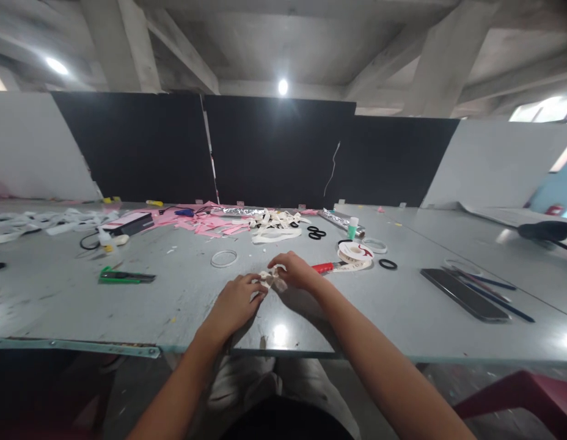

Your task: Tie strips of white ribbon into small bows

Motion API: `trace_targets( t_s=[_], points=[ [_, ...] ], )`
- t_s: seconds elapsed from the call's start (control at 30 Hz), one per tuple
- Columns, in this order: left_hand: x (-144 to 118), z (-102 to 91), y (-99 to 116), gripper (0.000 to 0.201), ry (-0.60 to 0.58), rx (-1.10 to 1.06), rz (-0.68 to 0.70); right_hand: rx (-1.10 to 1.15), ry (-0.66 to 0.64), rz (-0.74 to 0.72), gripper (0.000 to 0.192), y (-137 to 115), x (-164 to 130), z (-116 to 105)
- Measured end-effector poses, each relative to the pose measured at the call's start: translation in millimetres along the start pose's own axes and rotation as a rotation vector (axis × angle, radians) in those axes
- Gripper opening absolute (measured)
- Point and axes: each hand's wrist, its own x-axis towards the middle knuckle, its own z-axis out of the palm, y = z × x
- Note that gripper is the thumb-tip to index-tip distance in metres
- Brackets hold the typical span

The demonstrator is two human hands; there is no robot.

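Just in front of me, my left hand [239, 300] and my right hand [293, 271] meet over a small cream ribbon piece [267, 278]. It looks looped or folded, though fingers cover part of it. Fingers of both hands are closed on it, the left from the near side and the right from above. Beyond my right hand lies a red-handled tool [324, 267], its far end running under a printed cream ribbon. That ribbon comes off a white spool [355, 251]. A pale ring [224, 258] rests a little beyond my left hand.
Cream ribbon strips [278, 220] and pink strips [210, 225] are heaped along the back. Left stand a green cutter [125, 276] and a small glue bottle [106, 240]. Right are black rings [316, 233], a green-and-white tube [352, 228], a dark phone [464, 294] and pens [498, 299].
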Motion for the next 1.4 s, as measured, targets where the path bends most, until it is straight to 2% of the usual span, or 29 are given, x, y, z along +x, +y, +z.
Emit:
trace_targets(
  t_s=[0.1, 0.2, 0.23, 0.33, 0.37, 0.47, 0.53, 0.63, 0.8, 0.93, 1.1, 1.23, 1.4],
  points=[
    [11.9, -15.8, -7.2, 0.033, 0.096, -0.055, -0.015, 0.019, 0.042, -0.101, 0.023, 0.8, 1.6, 0.3],
    [34.6, -40.4, -33.3, 0.034, 0.256, -0.050, -0.127, 0.056, 0.134, -0.083, 0.019, 0.6, 1.3, 2.1],
    [41.9, -47.7, -45.6, 0.031, 0.248, -0.009, -0.174, 0.069, 0.168, -0.060, 0.019, 0.3, 1.1, 2.8],
    [55.3, -58.3, -83.0, 0.026, 0.101, 0.190, -0.381, 0.089, 0.223, -0.001, 0.017, 0.0, 0.9, 4.7],
    [56.6, -57.6, -92.8, 0.023, 0.053, 0.250, -0.454, 0.087, 0.239, 0.017, 0.016, 0.2, 1.4, 5.3],
    [55.3, -46.3, -106.1, 0.012, 0.030, 0.307, -0.482, 0.073, 0.309, 0.070, 0.016, 1.3, 4.2, 6.5],
    [55.3, -35.6, -101.4, 0.012, 0.064, 0.297, -0.412, 0.082, 0.349, 0.090, 0.016, 2.2, 6.6, 7.6],
    [61.2, -20.2, -83.0, 0.019, 0.121, 0.199, -0.240, 0.145, 0.385, 0.118, 0.023, 3.6, 9.8, 11.2],
    [71.2, -5.1, -57.7, 0.020, 0.066, -0.008, -0.003, 0.232, 0.388, 0.115, 0.045, 6.5, 14.1, 20.1],
    [68.2, -7.3, -47.9, 0.019, 0.065, -0.116, 0.126, 0.259, 0.413, 0.101, 0.029, 6.4, 18.0, 22.2],
    [62.5, -10.2, -38.6, 0.015, 0.021, -0.268, 0.156, 0.351, 0.500, 0.105, 0.018, -0.7, 19.8, 18.5],
    [60.9, -8.4, -36.5, 0.013, 0.046, -0.256, 0.153, 0.359, 0.519, 0.121, 0.014, -5.2, 18.9, 15.8],
    [61.2, -12.3, -30.6, 0.019, 0.082, -0.242, 0.173, 0.387, 0.532, 0.112, 0.022, -8.7, 17.6, 13.9]
  ],
)
